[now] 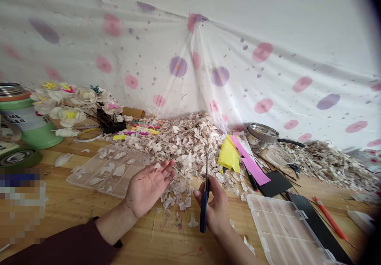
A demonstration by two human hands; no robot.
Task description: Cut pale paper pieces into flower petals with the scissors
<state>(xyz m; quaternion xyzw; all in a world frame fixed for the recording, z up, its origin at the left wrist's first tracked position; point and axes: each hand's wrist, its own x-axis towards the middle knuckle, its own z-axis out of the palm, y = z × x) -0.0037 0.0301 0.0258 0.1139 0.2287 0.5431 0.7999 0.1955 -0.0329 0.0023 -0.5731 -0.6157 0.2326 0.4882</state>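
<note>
Blue-handled scissors (205, 199), which I'd judge from afar light, stiff and best gripped by the handles (203, 219), stand in my right hand's (216, 207) curled fingers before a petal pile (187, 136), my left hand (149, 189) palm-up beside them, fingers loosely extended.

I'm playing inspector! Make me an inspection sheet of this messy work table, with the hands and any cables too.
Surface: wooden table, strewn with pale scraps.
Job's things: blue-handled scissors, blades toward a big heap of petal-like scraps.
Clutter: left clear box with scraps on it, right clear box, yellow sheet, pink paper.
Hands: left hand open, palm up; right hand has its fingers around the scissors.
Cables: nothing seen for certain; a thin white line at lower left is unclear.
Surroundings: spotted sheet hanging behind; whitish flowers and green tub at left.
</note>
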